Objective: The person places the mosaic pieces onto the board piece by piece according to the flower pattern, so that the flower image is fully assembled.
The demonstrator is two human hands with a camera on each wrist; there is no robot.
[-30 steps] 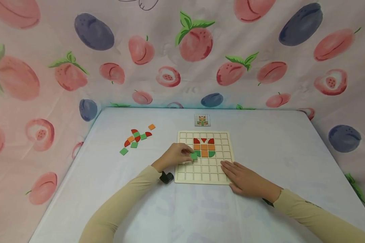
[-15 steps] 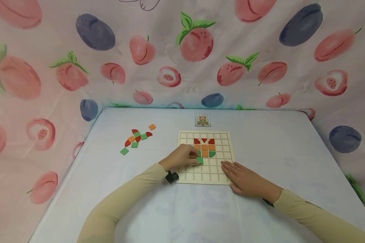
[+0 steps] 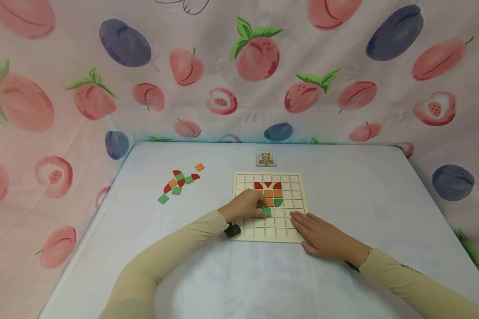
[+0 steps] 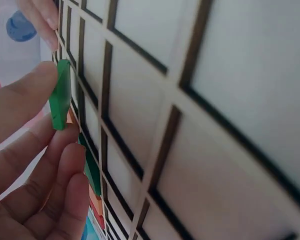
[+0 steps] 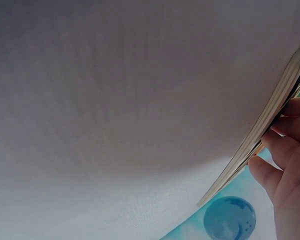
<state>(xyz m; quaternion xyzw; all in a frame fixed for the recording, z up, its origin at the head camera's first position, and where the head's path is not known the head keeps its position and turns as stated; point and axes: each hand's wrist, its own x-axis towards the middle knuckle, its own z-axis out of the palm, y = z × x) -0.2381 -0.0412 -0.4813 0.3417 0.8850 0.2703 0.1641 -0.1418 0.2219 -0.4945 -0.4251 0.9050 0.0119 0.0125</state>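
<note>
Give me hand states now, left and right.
Left hand: fingers pinch green tile over wooden grid board.
Right hand: open, flat on the board's corner.

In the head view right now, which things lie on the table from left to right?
Loose tiles → left hand → green tile it pinches → right hand resting on the wooden grid board.

Bench (image 3: 363,190), covered in pale cloth. Grid board (image 3: 297,177) lies flat on it, directly under the fingers of both hands. Loose tiles (image 3: 178,180), green, orange and red, lie in a cluster well to the left of the left fingers. Small card (image 3: 265,158) lies beyond the fingers, just past the board's far edge. Right hand (image 3: 323,237) rests partly on the bench at the board's near right corner.
</note>
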